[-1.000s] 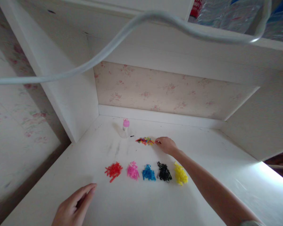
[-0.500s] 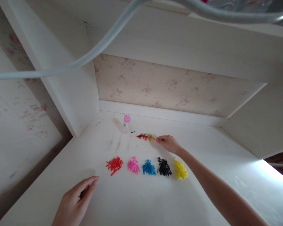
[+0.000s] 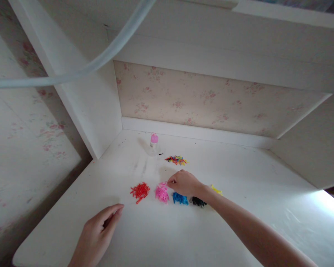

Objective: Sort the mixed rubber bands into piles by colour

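On the white desk (image 3: 239,174) lies a row of small sorted piles: red (image 3: 139,191), pink (image 3: 161,193), blue (image 3: 179,199), black (image 3: 198,201) and yellow (image 3: 216,190). My right hand (image 3: 184,183) hovers over the pink pile with fingertips pinched together; what they hold is too small to make out. My arm covers part of the blue, black and yellow piles. A mixed-colour pile (image 3: 176,160) lies farther back. My left hand (image 3: 96,235) rests on the desk at the front left, fingers loosely extended and holding nothing.
A small clear bottle with a pink cap (image 3: 154,143) stands near the back wall. A white side panel (image 3: 97,111) closes the left, a shelf runs overhead, and a pale cable (image 3: 100,61) hangs across the upper left.
My right hand has moved from the mixed pile back toward me and left, to the pink pile. The view shifted slightly. My left hand stayed about where it was.
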{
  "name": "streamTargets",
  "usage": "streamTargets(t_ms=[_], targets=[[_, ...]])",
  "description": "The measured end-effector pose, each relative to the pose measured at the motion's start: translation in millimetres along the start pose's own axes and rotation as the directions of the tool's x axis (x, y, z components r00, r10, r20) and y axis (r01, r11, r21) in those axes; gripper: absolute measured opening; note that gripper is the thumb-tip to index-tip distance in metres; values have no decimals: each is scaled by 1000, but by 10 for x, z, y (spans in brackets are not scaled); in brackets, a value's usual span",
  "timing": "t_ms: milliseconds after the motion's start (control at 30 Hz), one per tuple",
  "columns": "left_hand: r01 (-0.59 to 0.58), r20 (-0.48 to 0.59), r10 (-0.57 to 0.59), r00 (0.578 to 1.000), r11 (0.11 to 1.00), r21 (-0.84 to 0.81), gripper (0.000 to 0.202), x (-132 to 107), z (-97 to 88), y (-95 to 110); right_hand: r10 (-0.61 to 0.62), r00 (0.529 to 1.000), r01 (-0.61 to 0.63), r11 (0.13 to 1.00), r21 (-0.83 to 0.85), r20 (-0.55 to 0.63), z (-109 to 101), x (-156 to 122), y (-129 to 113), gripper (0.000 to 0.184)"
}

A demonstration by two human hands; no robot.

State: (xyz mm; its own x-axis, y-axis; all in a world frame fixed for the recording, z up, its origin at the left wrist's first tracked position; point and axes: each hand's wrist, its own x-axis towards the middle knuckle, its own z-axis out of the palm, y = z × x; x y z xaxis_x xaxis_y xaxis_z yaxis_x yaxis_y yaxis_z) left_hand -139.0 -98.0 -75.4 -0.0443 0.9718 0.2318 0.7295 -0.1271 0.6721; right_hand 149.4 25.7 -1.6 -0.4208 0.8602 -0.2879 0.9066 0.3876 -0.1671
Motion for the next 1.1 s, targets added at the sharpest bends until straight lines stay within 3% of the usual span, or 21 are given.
streamTargets(t_ms=[133,267,400,667,867,1100], targets=[[-16,-4,16,1000,1000,13,27,5,-10,10,-41,999,41,999,-14,0,34,22,18,30],[-17,-8,17,1000,1000,24,27,0,-16,17,0,999,0,1000,-13,-54,1,13,159,34],[-25,-12,26,1000,999,32,27,3,-14,13,128,985,-128,992,3,-119,-27,14,428,38],[-43,2,43,999,998,35,28,32,-23,50,384,902,-383,923,46,-195,54,67,839,34],[-26,-13,26,1000,1000,16,28,43,-32,72,422,878,-422,905,50,-224,16,208,885,36],[-24,-24,24,999,1000,14,26,63,-33,82,385,893,-390,920,26,-234,-21,277,932,35]])
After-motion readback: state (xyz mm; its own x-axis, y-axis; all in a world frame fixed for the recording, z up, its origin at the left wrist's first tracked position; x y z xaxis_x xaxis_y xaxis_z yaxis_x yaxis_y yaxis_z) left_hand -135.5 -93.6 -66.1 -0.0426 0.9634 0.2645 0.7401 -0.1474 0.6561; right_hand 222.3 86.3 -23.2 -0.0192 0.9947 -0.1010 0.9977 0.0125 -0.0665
